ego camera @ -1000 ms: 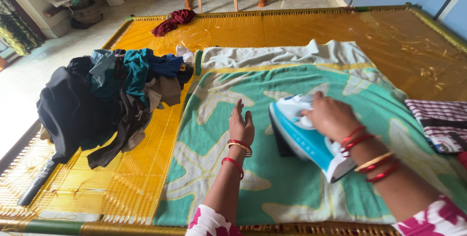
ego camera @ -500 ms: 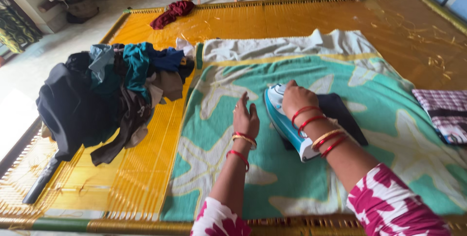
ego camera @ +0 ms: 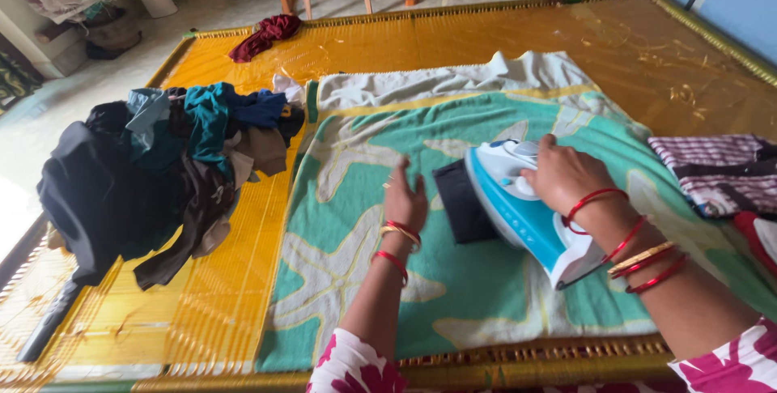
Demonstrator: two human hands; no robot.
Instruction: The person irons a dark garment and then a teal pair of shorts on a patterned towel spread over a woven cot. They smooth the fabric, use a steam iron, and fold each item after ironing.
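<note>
Iron [ego camera: 526,207] now rightward, off dark cloth [ego camera: 461,203]

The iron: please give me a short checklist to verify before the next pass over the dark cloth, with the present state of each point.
1. Right hand grips the handle of the iron: ok.
2. Left hand lies flat on the green towel, beside the dark cloth and apart from the iron: ok.
3. Dark cloth lies flat, with no folds: cannot tell, the iron covers part of it.
4. Iron's cord is free of the cloth: cannot tell, no cord shows.
5. Pile of clothes is apart from the towel's ironing area: ok.
</note>
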